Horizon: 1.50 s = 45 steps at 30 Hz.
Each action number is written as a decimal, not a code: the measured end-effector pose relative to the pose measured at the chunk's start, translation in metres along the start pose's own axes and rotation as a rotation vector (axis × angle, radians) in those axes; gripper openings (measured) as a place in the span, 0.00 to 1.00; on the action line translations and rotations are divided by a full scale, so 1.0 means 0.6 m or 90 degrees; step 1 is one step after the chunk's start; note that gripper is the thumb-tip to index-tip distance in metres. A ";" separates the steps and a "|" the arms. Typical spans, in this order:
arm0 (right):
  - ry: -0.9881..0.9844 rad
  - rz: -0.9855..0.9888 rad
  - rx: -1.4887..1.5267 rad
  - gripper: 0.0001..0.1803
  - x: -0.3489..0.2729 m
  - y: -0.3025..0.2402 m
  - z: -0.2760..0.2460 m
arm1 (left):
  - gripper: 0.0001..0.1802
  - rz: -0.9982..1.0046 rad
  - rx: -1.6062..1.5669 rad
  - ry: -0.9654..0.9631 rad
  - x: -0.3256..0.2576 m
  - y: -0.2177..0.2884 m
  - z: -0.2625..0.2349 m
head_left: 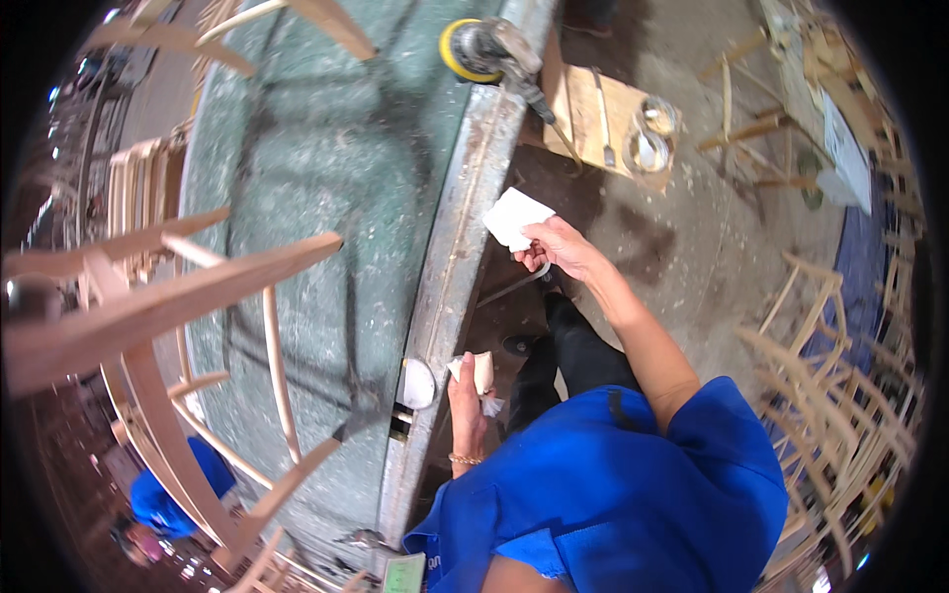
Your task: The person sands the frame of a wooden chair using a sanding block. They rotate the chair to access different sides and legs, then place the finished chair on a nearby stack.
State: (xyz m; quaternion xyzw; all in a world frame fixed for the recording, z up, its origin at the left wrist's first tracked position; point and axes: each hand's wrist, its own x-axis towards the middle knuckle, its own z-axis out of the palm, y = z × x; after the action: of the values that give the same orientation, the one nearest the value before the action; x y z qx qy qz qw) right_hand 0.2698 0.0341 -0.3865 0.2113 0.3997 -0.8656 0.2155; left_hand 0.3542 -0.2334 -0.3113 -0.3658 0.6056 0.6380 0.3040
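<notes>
My right hand (559,247) is closed on a white, roughly square sheet (518,217), held just off the table's metal edge; the sheet looks like sandpaper, but its surface is too plain to be sure. A thin pale curved strip shows below those fingers. Lower down, beside the same edge, my left hand (465,407) grips a cream-coloured folded pad (481,372) between thumb and fingers. Next to it, a white rounded disc (418,383) lies on the metal rim. A bracelet is on my left wrist.
On the green table (326,128), a wooden chair frame (188,292) stands at left. A yellow-padded power sander (484,51) rests at the far edge. A wooden board (583,114) beyond holds a brush and cups. Chair frames (825,376) are stacked at right; another person (183,494) is lower left.
</notes>
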 end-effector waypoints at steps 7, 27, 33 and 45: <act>0.006 0.013 -0.458 0.24 0.067 -0.058 0.095 | 0.17 0.109 -0.064 0.055 -0.017 0.042 -0.010; -0.197 0.005 -0.330 0.19 -0.022 -0.034 0.245 | 0.26 0.320 -0.070 0.022 -0.028 0.127 0.012; 0.044 -0.160 -0.550 0.15 0.101 -0.096 0.123 | 0.21 0.578 -0.019 0.295 -0.096 0.173 -0.124; 0.275 -0.498 -0.897 0.21 0.176 -0.185 0.081 | 0.26 0.861 0.372 1.202 -0.299 0.270 -0.491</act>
State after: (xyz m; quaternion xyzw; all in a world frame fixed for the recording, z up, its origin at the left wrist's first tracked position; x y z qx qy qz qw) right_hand 0.1141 0.0400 -0.3480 0.0341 0.9246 -0.3657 -0.1005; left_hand 0.3466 -0.5299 -0.0721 -0.2145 0.7813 -0.0134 -0.5860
